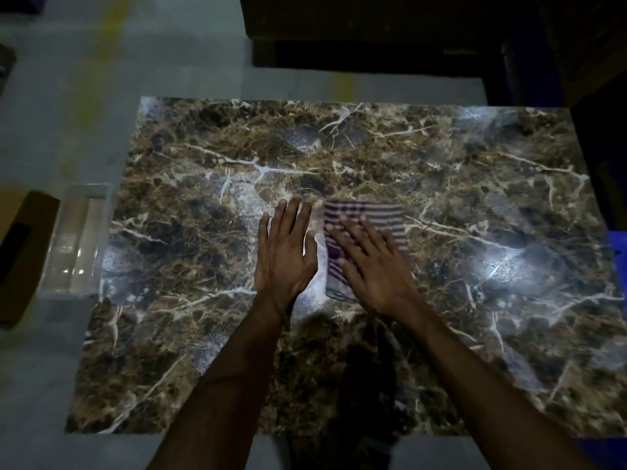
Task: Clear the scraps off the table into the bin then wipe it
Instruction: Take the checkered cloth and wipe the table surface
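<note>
A brown marble-patterned table (475,198) fills the view. A folded purple-and-white striped cloth (386,215) lies flat near its middle. My right hand (369,266) presses flat on the cloth with fingers spread, covering its lower left part. My left hand (285,252) rests flat on the bare tabletop just left of the cloth, fingers together and holding nothing. No scraps show on the table.
A clear plastic bin (78,239) stands on the floor against the table's left edge. A brown cardboard box (23,252) lies left of it. Dark furniture (373,32) stands beyond the far edge, and something blue (619,245) shows at the right edge.
</note>
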